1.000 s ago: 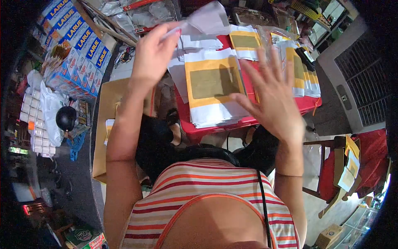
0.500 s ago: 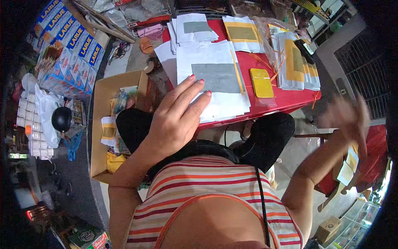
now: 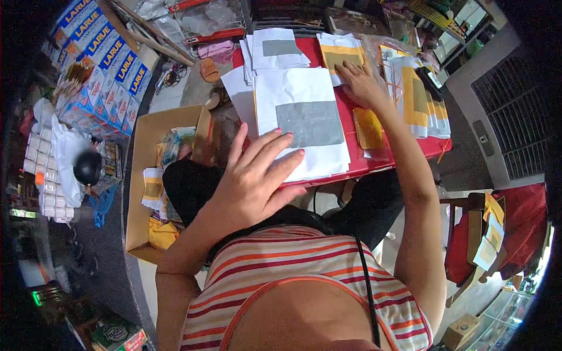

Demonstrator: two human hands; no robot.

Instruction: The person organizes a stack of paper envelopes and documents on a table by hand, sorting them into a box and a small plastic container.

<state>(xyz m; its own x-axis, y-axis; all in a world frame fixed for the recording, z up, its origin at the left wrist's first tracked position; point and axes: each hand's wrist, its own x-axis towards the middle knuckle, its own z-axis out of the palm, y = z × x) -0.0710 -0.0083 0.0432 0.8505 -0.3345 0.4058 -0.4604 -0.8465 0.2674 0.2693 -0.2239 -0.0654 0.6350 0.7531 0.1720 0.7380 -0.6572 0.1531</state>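
My left hand [image 3: 254, 178] rests with fingers spread on the near part of a stack of white paper sheets [image 3: 298, 85], whose top sheet bears a large grey rectangle. Farther off, the fingers of my right hand [image 3: 360, 82] lie stretched over a stack of yellow-and-white papers [image 3: 336, 42] with a brownish rectangle. Beneath my right forearm is a shiny yellow rectangular object [image 3: 369, 126], partly covered. Behind the large stack sit smaller white sheets [image 3: 278, 35] with a grey rectangle.
The red table [image 3: 383, 161] carries another yellow-and-white bundle [image 3: 414, 90] with a dark phone-like object [image 3: 429, 82] on it. To the left stands an open cardboard box [image 3: 137, 199] of papers. Papers [image 3: 490, 240] lie over a red surface at right. Beer cartons [image 3: 108, 52] are piled at upper left.
My right hand has come from the far right onto the yellow-and-white stack. The yellow strip along the large stack's right edge no longer shows. My left hand's fingers have spread.
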